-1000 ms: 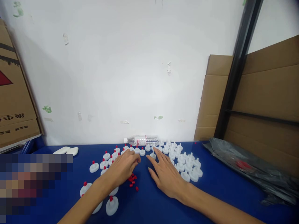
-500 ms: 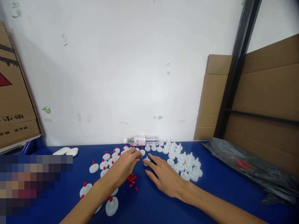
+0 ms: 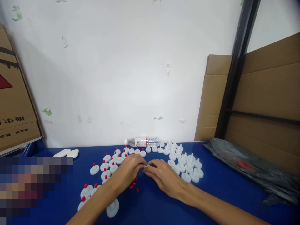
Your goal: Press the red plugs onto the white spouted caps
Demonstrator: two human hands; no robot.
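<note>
1. Writing: the carton (image 3: 14, 103) at far left carries dark printed characters and part of a red triangle; I cannot read them. The water bottle (image 3: 142, 141) lying on its side against the wall has a red-and-white label, too small to read.
2. My left hand (image 3: 130, 172) is curled, fingertips pinched together at the cap (image 3: 146, 167).
3. My right hand (image 3: 165, 176) is likewise curled, thumb and forefinger closed on the same cap from the other side. The two hands meet at it, just above the table (image 3: 222, 193).
4. The cap is small, white plastic, mostly hidden by my fingers; I cannot tell whether it carries a red tip.
5. Red tips (image 3: 134, 184): a small loose cluster of short red plastic pieces lies on the table under my left hand.
6. Tipped caps (image 3: 103, 165): round white discs with a central spout topped in red, standing to my left and in a row towards the bottle.
7. Plain caps (image 3: 187, 167): same white discs, spouts bare, grouped just right of my right hand.
8. The table surface is smooth, deep blue.
9. A crumpled black plastic bag (image 3: 248, 168) lies at right, glossy, with something red showing through.
10. Flat brown cardboard (image 3: 269, 93) leans behind it, beside a black metal post (image 3: 236, 68).
11. Two white oblong pieces (image 3: 67, 152) lie near the wall at left.
</note>
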